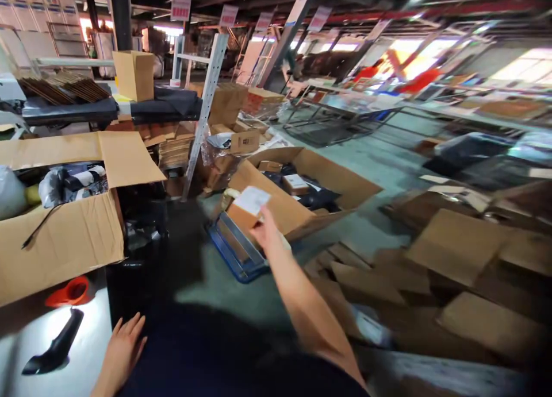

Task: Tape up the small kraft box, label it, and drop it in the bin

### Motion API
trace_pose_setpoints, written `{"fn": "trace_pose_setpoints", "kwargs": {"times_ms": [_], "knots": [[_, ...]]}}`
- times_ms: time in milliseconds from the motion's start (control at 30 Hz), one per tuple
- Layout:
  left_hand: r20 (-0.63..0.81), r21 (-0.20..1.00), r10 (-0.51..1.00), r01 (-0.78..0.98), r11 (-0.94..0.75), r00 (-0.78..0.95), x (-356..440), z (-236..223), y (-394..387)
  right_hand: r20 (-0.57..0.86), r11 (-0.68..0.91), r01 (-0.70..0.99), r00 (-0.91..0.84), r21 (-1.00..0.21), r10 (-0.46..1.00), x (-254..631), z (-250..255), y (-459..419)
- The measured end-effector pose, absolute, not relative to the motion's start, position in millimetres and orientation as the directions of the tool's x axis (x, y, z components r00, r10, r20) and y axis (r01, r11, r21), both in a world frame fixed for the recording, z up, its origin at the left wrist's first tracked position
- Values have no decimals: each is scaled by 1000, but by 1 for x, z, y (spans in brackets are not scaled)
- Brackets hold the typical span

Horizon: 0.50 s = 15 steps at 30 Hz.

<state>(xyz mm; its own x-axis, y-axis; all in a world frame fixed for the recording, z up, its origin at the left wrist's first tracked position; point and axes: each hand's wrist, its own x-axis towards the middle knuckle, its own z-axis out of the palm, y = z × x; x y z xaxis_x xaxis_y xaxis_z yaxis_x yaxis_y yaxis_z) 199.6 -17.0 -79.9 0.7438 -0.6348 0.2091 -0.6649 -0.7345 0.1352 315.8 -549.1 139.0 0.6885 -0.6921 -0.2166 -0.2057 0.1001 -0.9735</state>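
My right hand is stretched forward, its fingers closed on the edge of a small cardboard box with a white label on top. This small box is in front of a large open carton, which holds packages, among them a small labelled box and dark bags. Below my right hand, a blue-edged trolley shows on the floor. My left hand is low at the left, fingers extended and holding nothing. Nearest to it, a black handheld scanner lies on the white table.
At the left, a big open carton holds bagged parcels; an orange-red object lies before it. Flattened or stacked cardboard fills the right, blurred. A metal rack post stands ahead beside a shelf with a tall box.
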Motion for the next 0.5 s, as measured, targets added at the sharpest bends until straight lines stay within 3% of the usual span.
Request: {"fn": "trace_pose_setpoints", "kwargs": {"times_ms": [100, 200, 300, 367, 433, 500], "knots": [[284, 162, -576, -630, -759, 767, 215, -82, -6, -210, 248, -2, 540, -969, -815, 365, 189, -591], [372, 189, -507, -598, -779, 778, 230, -72, 2, -116, 232, 112, 617, -966, -778, 412, 197, -555], [445, 230, -464, -598, -768, 766, 237, -35, 12, -115, 154, -44, 865, -987, -488, 453, 183, -472], [477, 246, -432, -589, -770, 765, 240, 9, 18, -92, -13, -96, 974, -995, -209, 473, 179, -417], [518, 230, -373, -546, -806, 770, 250, 63, 23, 12, -221, 22, 999, -975, 48, 494, 188, -376], [572, 192, -294, -474, -859, 766, 267, 114, 29, 124, -296, 188, 967, -937, 223, 531, 207, -345]]}}
